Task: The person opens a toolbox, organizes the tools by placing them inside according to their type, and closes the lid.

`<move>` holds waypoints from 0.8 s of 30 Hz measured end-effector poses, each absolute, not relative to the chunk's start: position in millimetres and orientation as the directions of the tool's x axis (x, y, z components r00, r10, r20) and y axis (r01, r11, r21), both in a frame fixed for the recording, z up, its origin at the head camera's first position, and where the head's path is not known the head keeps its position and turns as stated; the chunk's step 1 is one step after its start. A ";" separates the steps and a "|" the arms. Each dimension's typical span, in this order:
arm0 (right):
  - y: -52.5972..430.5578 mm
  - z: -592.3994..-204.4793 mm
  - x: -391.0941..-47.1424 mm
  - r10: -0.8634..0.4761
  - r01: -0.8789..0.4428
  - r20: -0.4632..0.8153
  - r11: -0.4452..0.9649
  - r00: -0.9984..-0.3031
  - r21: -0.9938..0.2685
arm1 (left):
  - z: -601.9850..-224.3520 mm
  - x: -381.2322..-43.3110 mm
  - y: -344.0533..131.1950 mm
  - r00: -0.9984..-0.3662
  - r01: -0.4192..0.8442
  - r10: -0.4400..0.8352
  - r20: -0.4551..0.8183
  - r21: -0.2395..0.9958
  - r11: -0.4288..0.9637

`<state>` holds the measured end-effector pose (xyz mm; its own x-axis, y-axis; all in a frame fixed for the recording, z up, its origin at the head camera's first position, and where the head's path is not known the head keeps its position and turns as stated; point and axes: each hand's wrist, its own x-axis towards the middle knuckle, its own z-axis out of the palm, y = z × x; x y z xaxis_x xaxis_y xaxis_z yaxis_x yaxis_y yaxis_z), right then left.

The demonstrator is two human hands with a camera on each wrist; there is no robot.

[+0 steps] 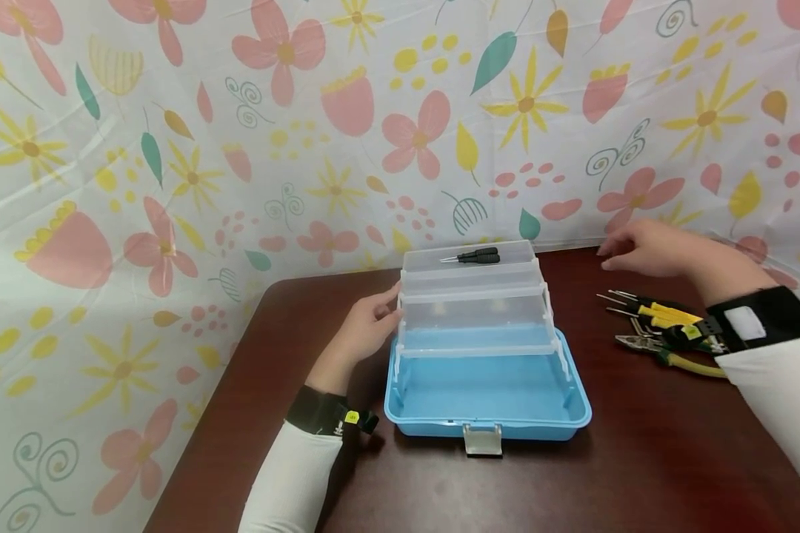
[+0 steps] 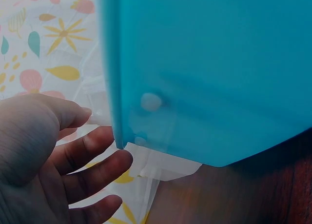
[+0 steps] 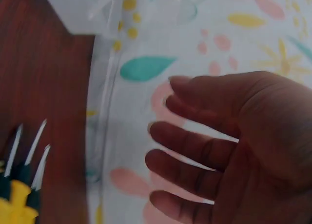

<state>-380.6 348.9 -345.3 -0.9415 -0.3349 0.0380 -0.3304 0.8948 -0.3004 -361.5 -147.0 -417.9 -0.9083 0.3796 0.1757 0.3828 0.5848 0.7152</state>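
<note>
A light blue toolbox lies open on the table, its clear stepped trays raised at the back. Small black-handled screwdrivers lie in the top tray. My left hand is at the left side of the trays, its fingertips touching the edge; the left wrist view has its fingers loosely bent and spread by the box. To the right, my right hand hovers above the table with relaxed fingers and nothing in it. Beneath it lie yellow-and-black screwdrivers and pliers.
Dark reddish-brown table under everything. A flower-printed cloth hangs behind the table and along its left side. The toolbox's pale latch points toward me at the front.
</note>
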 end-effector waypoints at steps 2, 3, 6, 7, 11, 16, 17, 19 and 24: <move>362.5 -355.4 -378.0 -0.296 -0.289 0.026 0.906 -0.955 -0.309 | -418.1 -361.8 -147.1 -0.911 0.378 0.375 0.174 0.715 0.588; 368.8 -361.0 -376.7 -0.273 -0.261 0.011 0.908 -0.962 -0.328 | -418.3 -361.8 -147.1 -0.913 0.374 0.371 0.172 0.716 0.590; 385.8 -378.6 -373.3 -0.210 -0.173 -0.056 0.907 -0.976 -0.383 | -418.2 -361.3 -147.4 -0.915 0.370 0.367 0.169 0.716 0.592; 390.7 -384.5 -372.2 -0.200 -0.156 -0.071 0.904 -0.977 -0.398 | -418.1 -361.0 -147.6 -0.916 0.367 0.365 0.168 0.717 0.592; 404.0 -403.6 -368.6 -0.170 -0.107 -0.118 0.903 -0.978 -0.415 | -417.4 -360.2 -148.1 -0.917 0.362 0.364 0.163 0.723 0.589; 414.0 -414.4 -365.0 -0.138 -0.068 -0.140 0.906 -0.980 -0.418 | -416.9 -360.9 -148.4 -0.917 0.361 0.366 0.159 0.722 0.590; 415.5 -415.5 -364.5 -0.135 -0.063 -0.143 0.906 -0.980 -0.419 | -416.9 -361.1 -148.4 -0.917 0.360 0.365 0.158 0.722 0.592; 418.0 -417.4 -363.8 -0.132 -0.060 -0.146 0.906 -0.980 -0.419 | -416.9 -361.3 -148.8 -0.918 0.358 0.363 0.159 0.723 0.590; 422.4 -421.9 -363.2 -0.141 -0.074 -0.140 0.912 -0.980 -0.404 | -416.3 -362.1 -148.5 -0.918 0.360 0.363 0.162 0.725 0.587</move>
